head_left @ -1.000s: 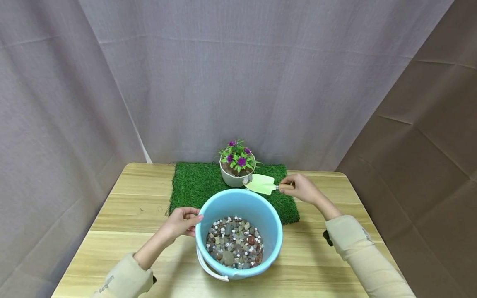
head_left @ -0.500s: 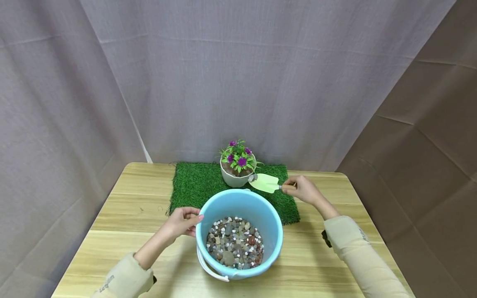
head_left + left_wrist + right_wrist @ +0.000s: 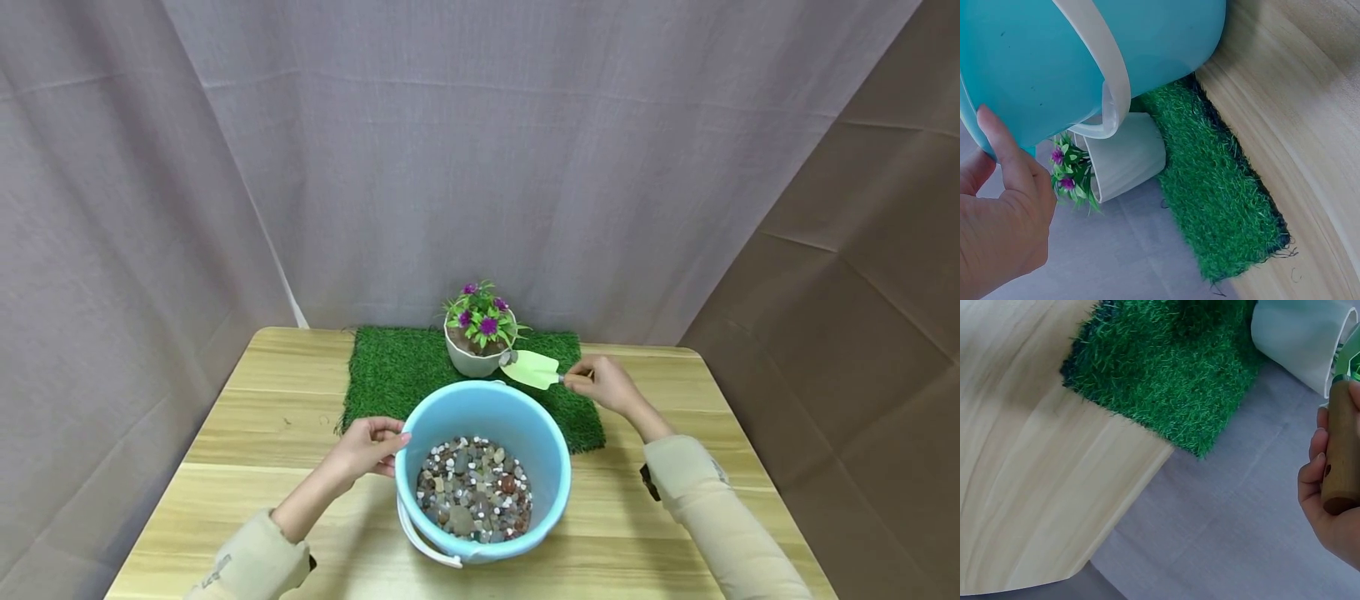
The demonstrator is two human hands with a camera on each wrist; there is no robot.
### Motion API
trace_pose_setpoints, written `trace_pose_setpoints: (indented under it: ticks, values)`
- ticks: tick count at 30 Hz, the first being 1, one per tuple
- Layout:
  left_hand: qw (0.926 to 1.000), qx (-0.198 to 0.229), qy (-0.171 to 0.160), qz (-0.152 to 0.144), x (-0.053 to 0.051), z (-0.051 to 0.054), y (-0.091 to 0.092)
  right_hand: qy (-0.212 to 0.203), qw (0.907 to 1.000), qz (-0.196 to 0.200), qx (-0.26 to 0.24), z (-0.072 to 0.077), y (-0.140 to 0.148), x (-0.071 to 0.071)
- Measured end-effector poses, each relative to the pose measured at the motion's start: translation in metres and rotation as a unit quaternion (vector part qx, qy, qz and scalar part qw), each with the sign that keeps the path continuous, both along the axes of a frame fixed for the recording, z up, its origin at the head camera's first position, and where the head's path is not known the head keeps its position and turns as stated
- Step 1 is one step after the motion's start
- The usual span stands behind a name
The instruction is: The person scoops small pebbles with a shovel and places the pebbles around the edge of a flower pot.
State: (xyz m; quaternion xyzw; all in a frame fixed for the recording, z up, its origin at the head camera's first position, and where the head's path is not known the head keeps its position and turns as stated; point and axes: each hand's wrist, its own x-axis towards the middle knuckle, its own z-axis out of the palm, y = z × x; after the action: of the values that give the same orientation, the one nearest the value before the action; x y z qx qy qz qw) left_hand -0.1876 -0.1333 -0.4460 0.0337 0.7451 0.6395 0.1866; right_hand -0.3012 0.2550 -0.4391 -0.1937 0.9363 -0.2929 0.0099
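My left hand pinches the left rim of a light blue bucket, thumb on top. Many mixed pebbles cover the bucket's bottom. In the left wrist view the thumb of that hand lies against the bucket. My right hand grips the wooden handle of a pale green trowel. A few grey stones sit at the trowel's tip, at the right rim of a white flowerpot with purple flowers. The right wrist view shows the handle in the fingers, the blade mostly cut off.
A green artificial turf mat lies under the flowerpot, behind the bucket. The bucket's white handle hangs down at its front left. All stand on a wooden table, with grey curtain behind and brown cloth at the right.
The trowel has shifted slightly right from the pot's front, its tip stones moving with it, and then stayed nearly still. The left hand and bucket have stayed in place.
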Motion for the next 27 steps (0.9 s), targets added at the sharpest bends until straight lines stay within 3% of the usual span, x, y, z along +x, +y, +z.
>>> trace_pose_setpoints:
  ticks: [16, 27]
  values:
    - [1.0000, 0.006, 0.000, -0.005, 0.000, 0.001, 0.000, -0.007, 0.9998, -0.016, -0.006, -0.003, 0.028, 0.007]
    - [0.9999, 0.009, 0.004, -0.005, 0.000, 0.001, -0.001, -0.011, 0.9996, -0.014, -0.022, -0.011, 0.024, -0.004]
